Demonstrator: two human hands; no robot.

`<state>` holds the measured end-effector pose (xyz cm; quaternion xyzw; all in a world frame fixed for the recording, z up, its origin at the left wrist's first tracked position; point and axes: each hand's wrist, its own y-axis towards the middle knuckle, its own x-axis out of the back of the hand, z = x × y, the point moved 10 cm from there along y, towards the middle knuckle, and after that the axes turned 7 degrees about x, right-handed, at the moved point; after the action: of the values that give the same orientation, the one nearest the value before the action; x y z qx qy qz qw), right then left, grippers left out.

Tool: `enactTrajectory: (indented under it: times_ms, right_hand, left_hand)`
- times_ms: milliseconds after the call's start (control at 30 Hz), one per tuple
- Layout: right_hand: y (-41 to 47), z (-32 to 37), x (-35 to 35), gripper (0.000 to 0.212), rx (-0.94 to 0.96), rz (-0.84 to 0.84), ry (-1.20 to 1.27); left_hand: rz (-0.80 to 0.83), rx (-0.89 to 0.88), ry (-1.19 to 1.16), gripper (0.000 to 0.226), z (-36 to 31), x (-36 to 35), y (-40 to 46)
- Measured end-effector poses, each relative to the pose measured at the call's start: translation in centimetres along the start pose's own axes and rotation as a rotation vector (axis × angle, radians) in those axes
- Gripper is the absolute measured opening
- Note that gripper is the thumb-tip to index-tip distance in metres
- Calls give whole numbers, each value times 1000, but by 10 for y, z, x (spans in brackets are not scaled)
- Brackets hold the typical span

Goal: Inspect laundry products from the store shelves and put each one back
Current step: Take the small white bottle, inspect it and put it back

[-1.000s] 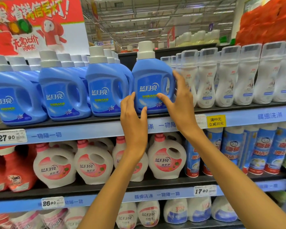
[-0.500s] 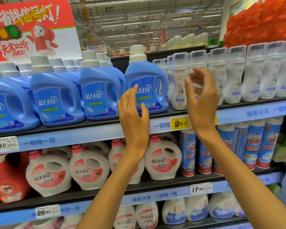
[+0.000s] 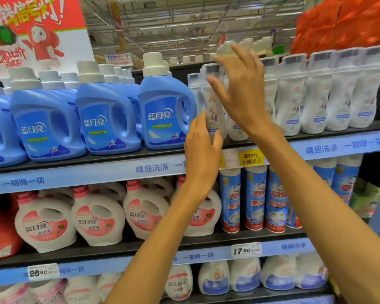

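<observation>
Both hands [image 3: 239, 95] have left the blue jug [image 3: 166, 115] for white bottles [image 3: 213, 106].

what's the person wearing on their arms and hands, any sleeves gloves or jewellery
Nothing shows on either one. The left hand and right hand are bare, with no gloves, and no rings or watch that the head view shows. Both forearms are bare up to the picture's edge, with no sleeve or cuff in sight. The picture is somewhat blurred, so a very thin band could be missed.

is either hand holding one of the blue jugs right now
No: both the left hand and the right hand are open in front of the white bottles, clear of the nearest blue jug.
</observation>
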<state>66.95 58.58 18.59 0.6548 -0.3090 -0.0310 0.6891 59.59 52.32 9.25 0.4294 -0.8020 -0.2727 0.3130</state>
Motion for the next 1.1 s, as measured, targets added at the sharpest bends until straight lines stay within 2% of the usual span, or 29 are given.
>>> enactTrajectory:
  times_ms: [67, 167, 233, 333, 400, 467, 533, 633, 767, 967, 1100]
  right_hand:
    - [-6, 4, 10, 43, 54, -75, 105]
    - [-14, 9, 26, 37, 117, -200, 391]
    - [-19, 12, 29, 35, 128, -202, 545]
    - [-23, 8, 28, 36, 46, -144, 794]
    - [-29, 0, 33, 34, -3, -175, 926]
    - [-34, -12, 39, 31, -65, -227, 1070]
    - [-39, -25, 41, 28, -170, -248, 1237]
    - [-49, -31, 35, 21, -289, -177, 1420]
    - [-80, -23, 20, 26, -366, -2, 1486]
    - [-130, 0, -17, 27, -588, 247, 1812]
    - [-141, 5, -20, 32, -597, 263, 1876]
  left_hand:
    - [-31, 3, 4, 47, 0, 0, -1]
    - [-114, -16, -6, 48, -2, 6, -6]
    - [-162, -22, -14, 49, -2, 9, -10]
    - [-233, -33, -5, 48, -4, 15, -15]
    - [-252, -41, 15, 45, -7, 18, -19]
    - [-233, -30, 6, 41, -10, 19, -23]
    - [-174, 41, -99, 37, -10, 16, -33]
    - [-70, 146, -294, 40, -10, 7, -59]
    - [42, 247, -391, 33, -5, -4, -101]
    - [181, 483, -528, 56, 23, -16, -146]
    - [274, 571, -671, 51, 30, -23, -165]
